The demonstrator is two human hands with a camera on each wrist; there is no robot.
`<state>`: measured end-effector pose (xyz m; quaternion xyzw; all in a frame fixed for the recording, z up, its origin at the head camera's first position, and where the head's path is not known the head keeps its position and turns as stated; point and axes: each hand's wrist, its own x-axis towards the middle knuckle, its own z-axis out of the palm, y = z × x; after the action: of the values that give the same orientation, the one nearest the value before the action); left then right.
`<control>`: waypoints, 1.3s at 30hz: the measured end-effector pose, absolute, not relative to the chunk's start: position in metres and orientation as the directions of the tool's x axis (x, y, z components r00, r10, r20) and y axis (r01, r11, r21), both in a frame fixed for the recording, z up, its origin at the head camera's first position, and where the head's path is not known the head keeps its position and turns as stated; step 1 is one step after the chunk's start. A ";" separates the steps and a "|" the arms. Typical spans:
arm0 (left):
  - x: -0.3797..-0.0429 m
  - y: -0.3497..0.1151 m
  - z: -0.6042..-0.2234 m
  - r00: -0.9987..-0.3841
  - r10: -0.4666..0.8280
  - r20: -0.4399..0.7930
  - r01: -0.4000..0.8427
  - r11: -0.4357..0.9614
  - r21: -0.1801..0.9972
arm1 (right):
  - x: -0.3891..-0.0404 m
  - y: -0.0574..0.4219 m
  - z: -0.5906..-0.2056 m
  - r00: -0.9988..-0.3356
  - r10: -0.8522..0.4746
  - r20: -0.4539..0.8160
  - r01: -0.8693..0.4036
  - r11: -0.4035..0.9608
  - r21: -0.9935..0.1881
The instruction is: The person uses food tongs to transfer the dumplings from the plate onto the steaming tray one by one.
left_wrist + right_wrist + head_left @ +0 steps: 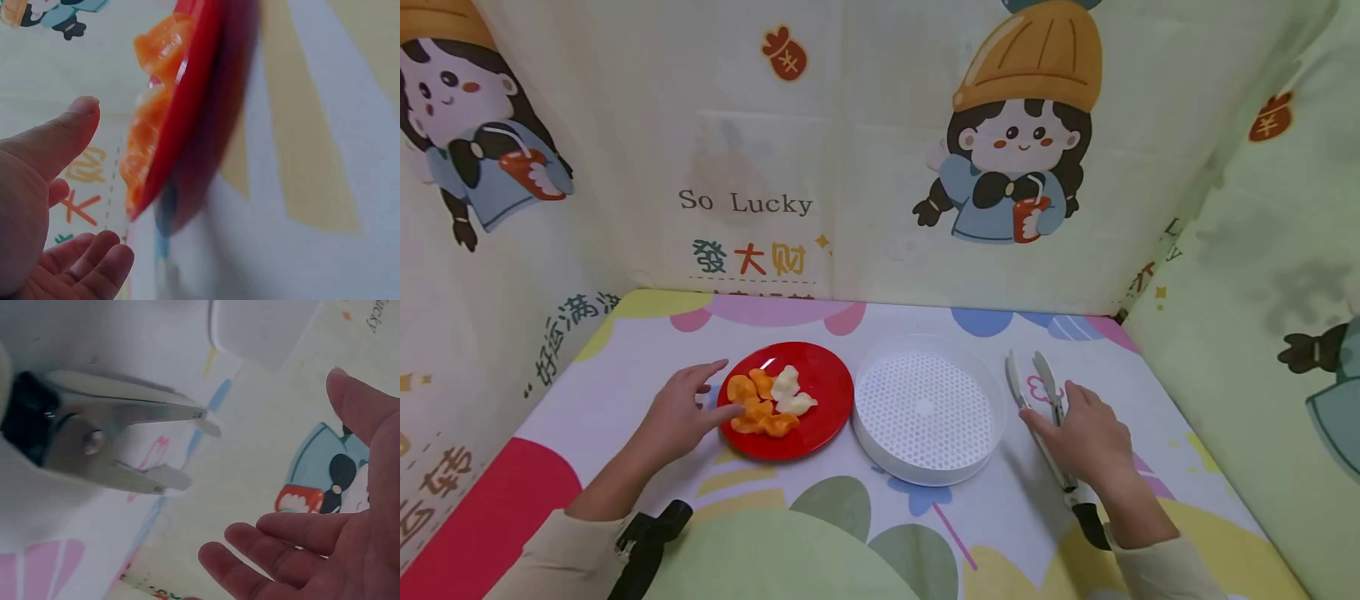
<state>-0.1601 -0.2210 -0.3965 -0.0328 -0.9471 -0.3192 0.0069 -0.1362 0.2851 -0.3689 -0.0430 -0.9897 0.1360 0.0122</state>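
Note:
A red plate (831, 400) bears several orange dumpling-shaped pieces (756, 412) and a few white ones (786, 383). Left of it is my left hand (681, 408), thumb and fingers spread apart; in the left wrist view a gap shows between hand (56, 219) and plate (187, 119). Metal tongs (1048, 450) with whitish tips and a black end lie on the table, their arms apart. My right hand (1086, 433) hovers over them, fingers extended and holding nothing. The right wrist view shows the tongs (119, 431) apart from the right hand (325, 544).
Between plate and tongs stands a round white steamer tray (928, 408) with a perforated base and raised rim. A patterned cloth covers the table (880, 542). Printed curtains (880, 167) enclose the back and both sides.

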 end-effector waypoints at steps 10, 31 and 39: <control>-0.170 -0.237 -0.420 -0.994 0.006 -0.109 -0.066 0.762 0.644 | -0.140 0.301 -0.386 -0.988 0.111 -0.106 0.144 0.914 -0.379; -0.173 -0.242 -0.427 -0.982 0.045 -0.185 -0.096 0.720 0.687 | -0.163 0.307 -0.404 -0.959 0.187 -0.214 0.254 0.901 -0.351; -0.172 -0.241 -0.426 -0.978 0.040 -0.203 -0.115 0.710 0.695 | -0.160 0.306 -0.404 -0.976 0.143 -0.167 0.193 0.919 -0.344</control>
<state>-0.1722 -0.2412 -0.4261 0.0202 -0.9191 -0.3801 -0.1019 -0.1601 0.3062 -0.4036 -0.0860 -0.9770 0.1824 -0.0696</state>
